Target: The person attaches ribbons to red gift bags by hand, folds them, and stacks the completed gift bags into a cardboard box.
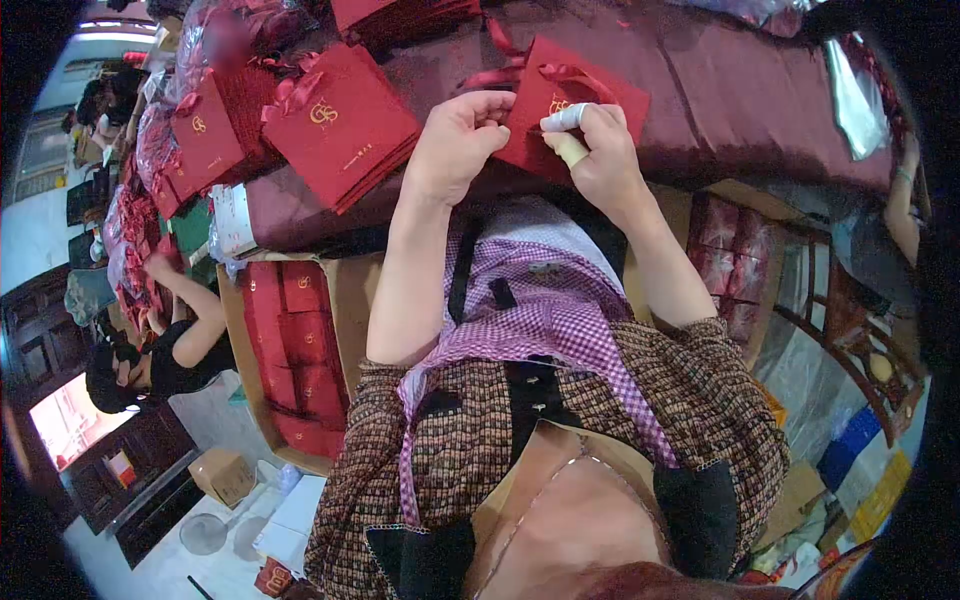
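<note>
A red paper gift bag (628,95) with a gold logo lies tilted on the covered table before me. A red ribbon (570,76) loops across its upper part. My left hand (460,145) is closed at the bag's left edge, fingers curled and thumb bent in. Over the front of the bag, my right hand (600,155) is closed in a pinch, partly covering the logo. White and yellowish wraps cover two of its digits. Whatever lies between the right fingertips is hidden. To the left rests a stack of similar red bags (345,130) with ribbon bows.
More red bags (205,140) stand at the far left. A dark red cloth (750,100) covers the table. Below its edge are a carton of red boxes (300,350) and another of wrapped red packs (730,245). A co-worker's arm (195,310) reaches in at left.
</note>
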### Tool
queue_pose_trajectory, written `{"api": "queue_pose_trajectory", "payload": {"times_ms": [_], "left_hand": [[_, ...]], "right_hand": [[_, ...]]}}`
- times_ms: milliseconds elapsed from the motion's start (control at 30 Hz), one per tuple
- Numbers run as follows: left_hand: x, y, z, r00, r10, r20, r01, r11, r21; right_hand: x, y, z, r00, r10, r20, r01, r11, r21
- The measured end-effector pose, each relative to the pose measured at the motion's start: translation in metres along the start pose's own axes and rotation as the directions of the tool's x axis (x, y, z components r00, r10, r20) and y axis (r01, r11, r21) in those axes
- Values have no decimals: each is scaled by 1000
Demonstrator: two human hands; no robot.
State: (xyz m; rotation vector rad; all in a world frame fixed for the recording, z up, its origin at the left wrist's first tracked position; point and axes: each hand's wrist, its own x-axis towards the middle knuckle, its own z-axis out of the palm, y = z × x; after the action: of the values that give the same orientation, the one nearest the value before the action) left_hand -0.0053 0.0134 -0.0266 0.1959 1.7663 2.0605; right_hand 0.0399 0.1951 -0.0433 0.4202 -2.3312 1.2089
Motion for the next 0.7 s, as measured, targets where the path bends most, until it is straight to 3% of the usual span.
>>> {"api": "queue_pose_trajectory", "payload": {"times_ms": [133, 567, 700], "left_hand": [[-2, 3, 1, 1000, -6, 0, 6, 1000, -14], [-6, 8, 6, 1000, 26, -10, -24, 991, 135], [-6, 7, 9, 996, 83, -42, -67, 952, 297]], "right_hand": [[2, -2, -2, 998, 58, 12, -58, 998, 25], [8, -10, 3, 999, 38, -24, -38, 999, 19], [12, -15, 4, 993, -112, -33, 108, 988, -109]]}}
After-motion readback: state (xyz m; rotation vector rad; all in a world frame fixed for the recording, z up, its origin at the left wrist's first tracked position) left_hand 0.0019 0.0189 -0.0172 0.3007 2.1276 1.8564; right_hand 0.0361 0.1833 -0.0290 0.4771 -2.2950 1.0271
